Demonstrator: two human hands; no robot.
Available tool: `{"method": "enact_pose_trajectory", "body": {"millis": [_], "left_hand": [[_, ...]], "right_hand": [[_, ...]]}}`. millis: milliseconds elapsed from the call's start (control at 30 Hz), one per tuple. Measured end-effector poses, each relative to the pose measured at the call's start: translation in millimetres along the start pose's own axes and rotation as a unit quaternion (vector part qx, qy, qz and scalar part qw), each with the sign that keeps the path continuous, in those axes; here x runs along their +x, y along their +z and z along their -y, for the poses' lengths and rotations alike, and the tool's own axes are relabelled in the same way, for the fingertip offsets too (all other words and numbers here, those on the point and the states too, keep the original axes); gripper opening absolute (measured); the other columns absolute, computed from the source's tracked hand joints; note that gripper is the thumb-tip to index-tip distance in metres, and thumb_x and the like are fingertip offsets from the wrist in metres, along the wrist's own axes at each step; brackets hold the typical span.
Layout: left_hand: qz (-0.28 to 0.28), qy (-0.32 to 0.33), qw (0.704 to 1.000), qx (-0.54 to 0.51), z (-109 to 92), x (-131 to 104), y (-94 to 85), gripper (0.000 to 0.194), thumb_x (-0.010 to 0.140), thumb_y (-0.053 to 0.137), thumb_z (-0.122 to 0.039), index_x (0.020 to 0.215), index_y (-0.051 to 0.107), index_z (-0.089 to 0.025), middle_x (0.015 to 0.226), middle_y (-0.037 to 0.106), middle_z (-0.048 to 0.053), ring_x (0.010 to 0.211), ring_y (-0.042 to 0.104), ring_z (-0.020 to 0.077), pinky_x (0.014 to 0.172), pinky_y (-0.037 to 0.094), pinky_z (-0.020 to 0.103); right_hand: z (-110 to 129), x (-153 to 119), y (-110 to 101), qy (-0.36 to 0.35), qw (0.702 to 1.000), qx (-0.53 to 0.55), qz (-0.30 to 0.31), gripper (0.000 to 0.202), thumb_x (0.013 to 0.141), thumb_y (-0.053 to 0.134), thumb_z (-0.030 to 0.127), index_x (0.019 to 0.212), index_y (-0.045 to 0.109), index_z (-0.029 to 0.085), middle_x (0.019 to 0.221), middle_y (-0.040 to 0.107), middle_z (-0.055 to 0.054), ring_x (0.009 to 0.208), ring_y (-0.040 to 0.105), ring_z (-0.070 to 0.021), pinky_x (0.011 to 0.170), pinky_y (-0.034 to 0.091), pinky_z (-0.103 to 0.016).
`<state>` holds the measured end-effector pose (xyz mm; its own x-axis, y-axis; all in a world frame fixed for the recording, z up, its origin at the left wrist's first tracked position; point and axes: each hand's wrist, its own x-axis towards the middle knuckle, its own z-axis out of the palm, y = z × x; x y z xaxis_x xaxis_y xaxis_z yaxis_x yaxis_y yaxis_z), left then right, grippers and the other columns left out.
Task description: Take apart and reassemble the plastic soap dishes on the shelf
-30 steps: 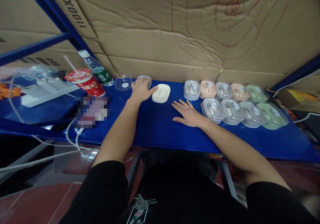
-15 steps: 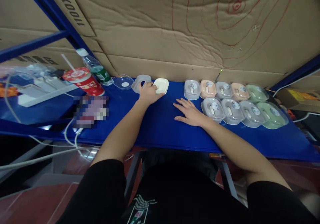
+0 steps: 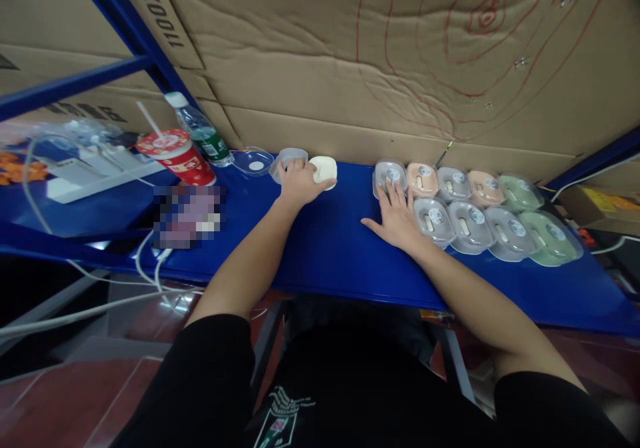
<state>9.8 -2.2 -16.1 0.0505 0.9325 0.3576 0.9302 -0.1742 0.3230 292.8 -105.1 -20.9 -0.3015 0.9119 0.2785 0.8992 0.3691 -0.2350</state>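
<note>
Starting at the far left, here's the power strip (image 3: 103,178), then the red cup (image 3: 187,166), lidded with a straw, contents hidden, and the green-labelled bottle (image 3: 210,145) leaning just beyond it. Moving right along the desk (image 3: 340,248), the clear lid (image 3: 246,161) lies flat near the cardboard (image 3: 300,61). Right beside it sits the translucent container (image 3: 290,155), and whether anything is in there, the hand blocks the view!

That's the left hand (image 3: 299,185), fingers bent over the container, thumb out at the near edge of the cream piece (image 3: 325,167), just to the right; whether they actually grip either one, I can't tell. The step in hand looks like handling these loose pieces, and the next move, I'd judge, calls for a settled hold on one without nudging its neighbour.

Across the gap, the right hand (image 3: 395,218) lies palm down, fingers spread and holding nothing, their tips over the leftmost far grey container (image 3: 384,169). And then the ranks of lidded containers (image 3: 511,235): five far, four near, grey, peach and green, each showing a small pale bar and a round sticker under or on its clear top, insides otherwise unclear
</note>
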Motion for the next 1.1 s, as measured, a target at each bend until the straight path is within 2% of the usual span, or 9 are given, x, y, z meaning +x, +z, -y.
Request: {"method": "enact_pose_trajectory", "body": {"millis": [100, 167, 333, 467, 600, 700, 800, 933, 1100], "left_hand": [[-0.063, -0.062, 0.996, -0.026, 15, 5, -11.2, 0.069, 0.096, 0.052, -0.073, 0.139, 0.067, -0.022, 0.159, 0.053, 0.021, 0.153, 0.038, 0.0445, 0.131, 0.008, 0.064], [-0.077, -0.12, 0.989, -0.03, 29, 9, -17.8, 0.073, 0.097, 0.047, -0.073, 0.145, 0.063, -0.02, 0.158, 0.054, 0.024, 0.153, 0.04, 0.0458, 0.129, 0.009, 0.067], [-0.003, -0.22, 0.975, -0.046, 56, 17, -23.3, 0.088, 0.089, 0.051, -0.08, 0.146, 0.06, -0.014, 0.147, 0.062, 0.033, 0.145, 0.048, 0.0556, 0.122, 0.012, 0.078], [-0.023, -0.234, 0.97, -0.067, 60, 18, -24.8, 0.084, 0.089, 0.05, -0.082, 0.137, 0.067, -0.015, 0.149, 0.06, 0.034, 0.148, 0.043, 0.0586, 0.117, 0.014, 0.084], [-0.033, -0.258, 0.965, -0.04, 67, 19, -25.9, 0.076, 0.096, 0.044, -0.075, 0.126, 0.076, -0.013, 0.144, 0.063, 0.035, 0.149, 0.043, 0.0559, 0.121, 0.01, 0.079], [-0.053, -0.262, 0.963, -0.04, 75, 20, -24.8, 0.08, 0.095, 0.045, -0.077, 0.124, 0.077, -0.009, 0.138, 0.067, 0.032, 0.148, 0.046, 0.0549, 0.122, 0.005, 0.076], [-0.056, -0.267, 0.96, -0.064, 82, 22, -23.1, 0.089, 0.094, 0.045, -0.082, 0.122, 0.076, -0.003, 0.134, 0.069, 0.031, 0.147, 0.045, 0.0552, 0.121, 0.003, 0.075], [-0.051, -0.271, 0.96, -0.052, 86, 23, -20.8, 0.08, 0.096, 0.044, -0.079, 0.122, 0.076, -0.01, 0.144, 0.063, 0.034, 0.147, 0.046, 0.0557, 0.121, 0.01, 0.079], [-0.053, -0.27, 0.961, -0.02, 86, 23, -21.7, 0.073, 0.105, 0.037, -0.066, 0.122, 0.075, -0.006, 0.14, 0.066, 0.033, 0.142, 0.054, 0.0499, 0.123, 0.015, 0.075]], "right_hand": [[3, -3, -3, -0.033, 0.998, 0.033, -0.035, 0.095, 0.098, 0.059, 0.065, 0.174, 0.021, 0.021, 0.168, 0.044, -0.021, 0.162, 0.025, -0.0535, 0.13, 0.008, -0.082], [4, -5, -5, -0.047, 0.997, 0.043, -0.046, 0.09, 0.099, 0.058, 0.063, 0.173, 0.023, 0.025, 0.164, 0.049, -0.019, 0.16, 0.03, -0.052, 0.131, 0.01, -0.08], [0, -5, -1, -0.049, 0.998, 0.039, -0.026, 0.079, 0.099, 0.059, 0.064, 0.167, 0.038, 0.03, 0.169, 0.043, -0.015, 0.161, 0.027, -0.0524, 0.129, 0.013, -0.082], [-7, -3, 0, -0.063, 0.995, 0.067, -0.023, 0.068, 0.1, 0.06, 0.061, 0.157, 0.052, 0.026, 0.167, 0.046, -0.017, 0.161, 0.028, -0.0491, 0.129, 0.022, -0.077], [-10, -1, -3, -0.092, 0.989, 0.11, -0.044, 0.048, 0.096, 0.067, 0.057, 0.134, 0.068, 0.026, 0.16, 0.051, -0.016, 0.16, 0.033, -0.045, 0.128, 0.031, -0.073], [-9, -2, -4, -0.092, 0.985, 0.134, -0.052, 0.04, 0.094, 0.071, 0.053, 0.125, 0.07, 0.027, 0.157, 0.052, -0.015, 0.159, 0.036, -0.0436, 0.127, 0.034, -0.072], [-7, -3, -3, -0.067, 0.987, 0.134, -0.055, 0.05, 0.093, 0.073, 0.05, 0.136, 0.065, 0.025, 0.16, 0.047, -0.017, 0.159, 0.037, -0.0429, 0.128, 0.036, -0.068], [-7, -4, -2, -0.016, 0.992, 0.118, -0.035, 0.07, 0.093, 0.073, 0.053, 0.153, 0.053, 0.022, 0.17, 0.037, -0.021, 0.159, 0.037, -0.0454, 0.128, 0.036, -0.067], [-11, -3, 1, -0.036, 0.987, 0.148, -0.047, 0.068, 0.097, 0.067, 0.058, 0.155, 0.054, 0.025, 0.169, 0.043, -0.017, 0.156, 0.043, -0.043, 0.126, 0.041, -0.067]]}}
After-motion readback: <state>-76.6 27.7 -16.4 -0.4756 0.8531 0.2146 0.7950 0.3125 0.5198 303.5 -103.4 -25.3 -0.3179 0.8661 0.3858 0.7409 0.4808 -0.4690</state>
